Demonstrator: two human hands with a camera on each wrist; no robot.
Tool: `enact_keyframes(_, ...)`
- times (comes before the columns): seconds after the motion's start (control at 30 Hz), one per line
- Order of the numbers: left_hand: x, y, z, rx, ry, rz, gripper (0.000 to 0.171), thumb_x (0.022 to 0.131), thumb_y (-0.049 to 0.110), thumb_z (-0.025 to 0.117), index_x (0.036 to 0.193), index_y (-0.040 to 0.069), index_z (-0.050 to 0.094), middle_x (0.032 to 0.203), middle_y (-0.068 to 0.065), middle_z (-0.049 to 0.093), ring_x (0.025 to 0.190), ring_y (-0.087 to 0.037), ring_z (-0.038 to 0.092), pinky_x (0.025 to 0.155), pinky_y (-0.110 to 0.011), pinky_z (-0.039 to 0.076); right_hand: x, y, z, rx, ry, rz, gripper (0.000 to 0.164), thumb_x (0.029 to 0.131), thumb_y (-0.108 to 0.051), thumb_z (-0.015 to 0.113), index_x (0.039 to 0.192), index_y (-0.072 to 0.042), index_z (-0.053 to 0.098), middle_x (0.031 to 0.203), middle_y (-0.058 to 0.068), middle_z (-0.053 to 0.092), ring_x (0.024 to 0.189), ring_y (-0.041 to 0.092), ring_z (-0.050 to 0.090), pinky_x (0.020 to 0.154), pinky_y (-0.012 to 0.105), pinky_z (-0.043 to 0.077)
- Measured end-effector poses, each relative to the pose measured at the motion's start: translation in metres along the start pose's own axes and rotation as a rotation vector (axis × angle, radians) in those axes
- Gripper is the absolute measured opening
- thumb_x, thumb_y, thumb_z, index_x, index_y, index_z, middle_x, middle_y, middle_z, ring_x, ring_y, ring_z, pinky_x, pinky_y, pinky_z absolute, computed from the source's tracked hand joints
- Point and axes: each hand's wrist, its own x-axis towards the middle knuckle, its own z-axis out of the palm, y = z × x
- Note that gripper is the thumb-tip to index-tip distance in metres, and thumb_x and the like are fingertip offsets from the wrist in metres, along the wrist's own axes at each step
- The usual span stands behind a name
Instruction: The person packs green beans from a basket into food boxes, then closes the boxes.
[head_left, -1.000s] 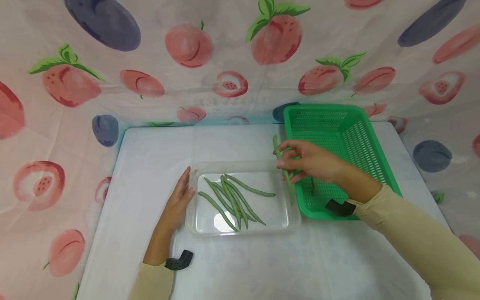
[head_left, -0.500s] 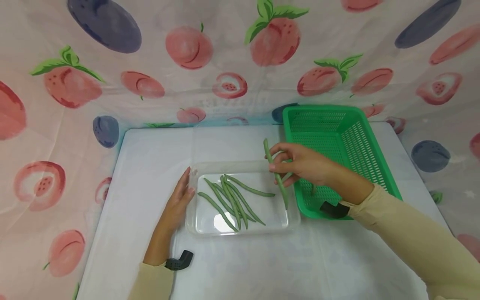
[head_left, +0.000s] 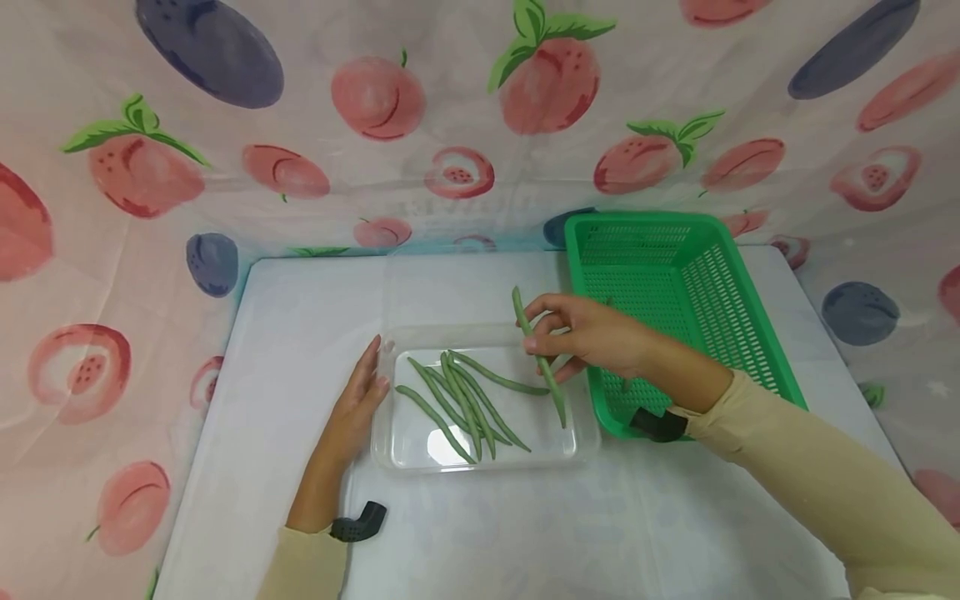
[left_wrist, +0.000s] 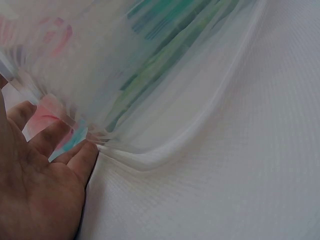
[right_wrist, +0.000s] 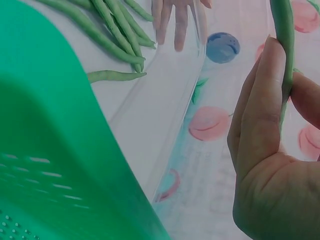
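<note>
My right hand [head_left: 592, 333] pinches a long green bean [head_left: 555, 395] between thumb and fingers, over the right end of a clear plastic container [head_left: 420, 335]. In the right wrist view the held bean [right_wrist: 284, 45] stands between the thumb and the straight fingers. Several green beans [head_left: 468, 404] lie loosely heaped on the container's floor. At its left wall my left hand [head_left: 356, 408] touches the plastic with extended fingers. Through that wall the beans [left_wrist: 150, 75] look blurred in the left wrist view.
A green slotted basket [head_left: 757, 308] stands right of the container, beneath my right forearm. Small slim bits show inside it, too little to identify. A white cloth [head_left: 315, 308] covers the table. Fruit-print sheeting [head_left: 300, 108] hangs at the back and sides.
My right hand has moved left and slightly nearer with the green bean, from the basket's edge to over the container. The left hand has stayed in place.
</note>
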Motion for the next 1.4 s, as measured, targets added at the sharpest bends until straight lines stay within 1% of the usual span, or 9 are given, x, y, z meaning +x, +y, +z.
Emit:
enact_keyframes(0.17,0.000,0.000,0.000,-0.003,-0.003,0.010,0.062,0.107,0.034,0.046,0.162,0.045,0.019,0.172,0.001,0.016,0.156,-0.042,0.020,0.109,-0.071,0.036,0.000,-0.001,0.002,-0.004,-0.009,-0.002,0.044,0.099,-0.016,0.069,0.135,-0.005,0.047,0.103,0.009,0.064,0.086,0.029,0.072,0.072,0.048,0.064)
enact_keyframes(0.23,0.000,0.000,0.000,-0.003,-0.006,0.011,0.062,0.107,0.034,0.047,0.162,0.045,0.019,0.172,0.001,0.016,0.156,-0.042,0.021,0.109,-0.071,0.036,0.000,-0.001,0.003,-0.002,-0.008,-0.004,0.042,0.099,-0.017,0.069,0.134,-0.006,0.048,0.103,0.010,0.064,0.086,0.030,0.072,0.071,0.047,0.064)
enact_keyframes(0.3,0.000,0.000,0.000,-0.002,-0.007,0.009,0.061,0.107,0.036,0.047,0.161,0.048,0.019,0.172,0.001,0.016,0.156,-0.042,0.021,0.109,-0.071,0.036,0.000,-0.001,0.004,-0.001,-0.008,-0.007,0.042,0.098,-0.016,0.069,0.134,-0.006,0.048,0.103,0.010,0.064,0.086,0.029,0.072,0.072,0.048,0.064)
enact_keyframes(0.47,-0.001,0.001,0.001,0.002,-0.005,0.003,0.061,0.107,0.041,0.047,0.160,0.049,0.020,0.172,0.001,0.016,0.156,-0.042,0.020,0.108,-0.071,0.037,0.001,-0.001,0.007,-0.002,-0.012,-0.010,0.043,0.098,-0.017,0.069,0.134,-0.006,0.049,0.104,0.011,0.064,0.084,0.025,0.072,0.072,0.050,0.064)
enact_keyframes(0.6,-0.001,0.001,0.001,-0.005,-0.002,-0.003,0.061,0.107,0.039,0.047,0.160,0.049,0.020,0.172,0.001,0.017,0.156,-0.043,0.022,0.106,-0.070,0.039,0.002,-0.001,0.009,-0.005,-0.013,-0.012,0.044,0.099,-0.017,0.069,0.135,-0.005,0.048,0.103,0.012,0.064,0.084,0.023,0.070,0.071,0.047,0.064)
enact_keyframes(0.83,0.000,0.000,0.000,-0.005,0.001,0.003,0.063,0.107,0.037,0.047,0.162,0.043,0.019,0.172,0.000,0.017,0.156,-0.043,0.021,0.107,-0.071,0.037,0.004,0.002,0.012,0.005,-0.029,-0.021,0.044,0.099,-0.019,0.069,0.135,-0.005,0.048,0.101,0.008,0.064,0.086,0.022,0.068,0.072,0.048,0.064)
enact_keyframes(1.07,0.000,-0.001,0.000,-0.003,0.003,-0.007,0.061,0.107,0.039,0.048,0.159,0.051,0.020,0.172,0.001,0.016,0.157,-0.042,0.019,0.108,-0.069,0.038,0.005,0.005,0.012,0.008,-0.035,-0.011,0.043,0.101,-0.024,0.065,0.136,-0.006,0.048,0.104,0.011,0.066,0.091,0.030,0.067,0.072,0.048,0.064)
enact_keyframes(1.23,0.000,-0.001,0.000,0.010,0.008,-0.006,0.060,0.107,0.040,0.047,0.159,0.051,0.019,0.172,-0.001,0.016,0.157,-0.042,0.017,0.110,-0.071,0.034,0.007,0.006,0.012,-0.001,-0.021,0.023,0.042,0.103,-0.031,0.062,0.136,-0.008,0.051,0.105,0.010,0.066,0.093,0.028,0.066,0.073,0.044,0.064)
enact_keyframes(1.4,0.001,0.000,0.000,0.013,0.002,-0.011,0.060,0.106,0.043,0.047,0.159,0.053,0.019,0.172,0.000,0.015,0.157,-0.042,0.017,0.109,-0.070,0.035,0.006,0.008,0.011,-0.003,-0.025,0.012,0.036,0.104,-0.031,0.060,0.135,-0.011,0.058,0.116,0.017,0.060,0.093,0.028,0.066,0.076,0.047,0.064)
